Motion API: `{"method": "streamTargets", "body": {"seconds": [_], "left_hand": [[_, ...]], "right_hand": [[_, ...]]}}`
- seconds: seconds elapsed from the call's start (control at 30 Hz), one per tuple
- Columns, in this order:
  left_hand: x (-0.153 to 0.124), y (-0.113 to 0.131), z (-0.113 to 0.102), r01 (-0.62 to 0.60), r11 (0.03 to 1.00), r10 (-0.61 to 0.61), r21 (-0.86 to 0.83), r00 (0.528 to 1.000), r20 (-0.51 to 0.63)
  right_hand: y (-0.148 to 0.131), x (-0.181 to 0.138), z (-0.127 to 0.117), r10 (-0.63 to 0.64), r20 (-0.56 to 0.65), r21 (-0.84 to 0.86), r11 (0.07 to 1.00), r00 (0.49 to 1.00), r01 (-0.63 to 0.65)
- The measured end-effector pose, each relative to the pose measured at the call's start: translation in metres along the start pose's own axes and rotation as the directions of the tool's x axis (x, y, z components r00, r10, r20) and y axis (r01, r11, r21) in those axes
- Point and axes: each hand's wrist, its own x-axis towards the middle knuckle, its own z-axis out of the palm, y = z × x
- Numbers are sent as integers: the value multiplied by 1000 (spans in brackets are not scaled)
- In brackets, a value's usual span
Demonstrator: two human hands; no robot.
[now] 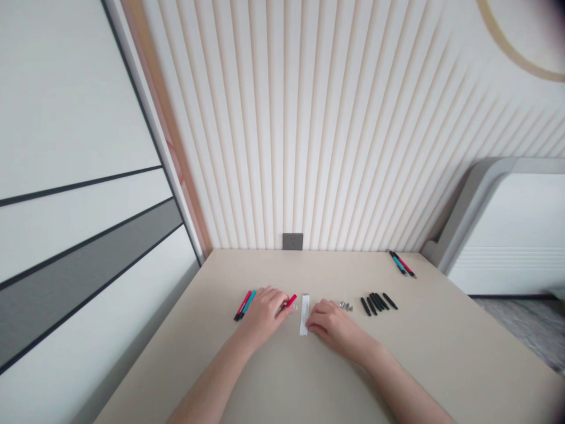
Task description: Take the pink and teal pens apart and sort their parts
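Note:
My left hand [263, 315] rests on the beige table with a red pen part [289, 301] pinched in its fingertips. Just behind that hand lie a red pen and a teal pen [244, 305] side by side. My right hand [333, 327] is open, its fingertips at the edge of a white paper strip [304, 315] that lies between my hands. Small metal pieces [346, 305] sit beyond my right hand, and to their right lies a row of several black pen parts [375, 302].
The beige table [441, 347] meets a ribbed cream wall with a grey wall socket [292, 241] at its back edge. Another red pen and teal pen [401, 264] lie near the back right corner. A white cabinet stands beyond the right side.

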Motion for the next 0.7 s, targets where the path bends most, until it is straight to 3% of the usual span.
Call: {"method": "streamTargets", "body": {"seconds": [0.37,0.7], "left_hand": [[0,0,-1,45,997,-44,-55,999,27],[0,0,0,56,976,-49,-211,998,38]], "right_hand": [[-4,0,1,-60,41,66,996,997,58],[-14,1,3,-150,80,51,988,985,146]]}}
